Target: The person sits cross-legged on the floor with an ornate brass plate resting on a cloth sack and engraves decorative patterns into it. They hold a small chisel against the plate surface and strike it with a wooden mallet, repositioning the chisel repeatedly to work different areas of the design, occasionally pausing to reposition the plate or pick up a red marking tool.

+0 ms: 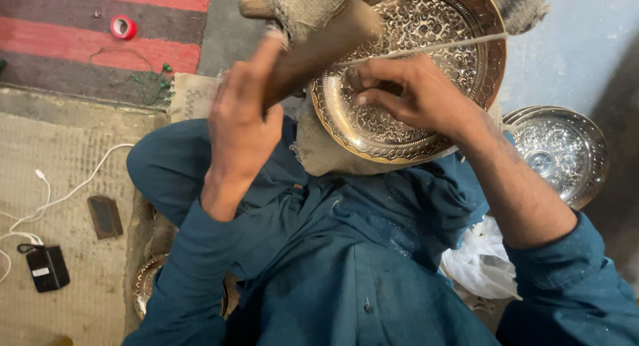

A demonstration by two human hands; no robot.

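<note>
Seated cross-legged on a mat (73,186), a worker in a teal tunic (346,253) bent over an engraved brass plate (426,26) that rested on burlap (319,150) in the lap. The left hand (243,123) was wrapped shut around a wooden mallet (319,43), raised and blurred above the plate's near edge. The right hand (406,93) lay on the engraved face, its fingers curled closed, pinching a thin rod (432,48) that ran across the plate toward the rim. A stack of finished plates (559,153) sat just beside the right elbow. With the mallet head so near the knuckles, a mistimed blow could likely catch the fingers, or skid the rod and scar the pattern.
</note>
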